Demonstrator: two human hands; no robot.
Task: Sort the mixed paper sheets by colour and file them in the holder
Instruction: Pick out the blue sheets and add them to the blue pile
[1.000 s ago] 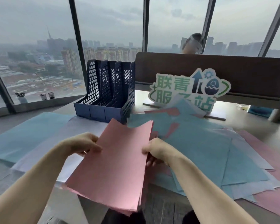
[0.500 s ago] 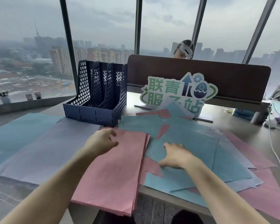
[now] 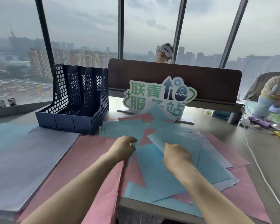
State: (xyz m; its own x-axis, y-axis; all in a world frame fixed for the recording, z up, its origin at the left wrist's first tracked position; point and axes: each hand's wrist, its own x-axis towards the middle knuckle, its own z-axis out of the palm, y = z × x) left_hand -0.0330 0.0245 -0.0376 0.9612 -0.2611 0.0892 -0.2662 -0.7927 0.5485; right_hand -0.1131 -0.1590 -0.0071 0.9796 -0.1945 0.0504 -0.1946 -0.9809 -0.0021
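picking blue sheets out of the mixed pile

my right hand [image 3: 176, 155] pinches the lifted edge of a blue sheet [image 3: 181, 139] on the mixed pile [image 3: 208, 159] toward the table's right side; my left hand [image 3: 124, 147], fingers curled, touches a sheet edge, though i can't tell if it grips. i should peel off one sheet only and keep the pile pinned. one holder [image 3: 74, 102] with three slots, unfilled, stands at the back left; i count three sorted stacks: pink stack [image 3: 81, 167], lavender stack [image 3: 27, 159], blue stack [image 3: 5, 135].
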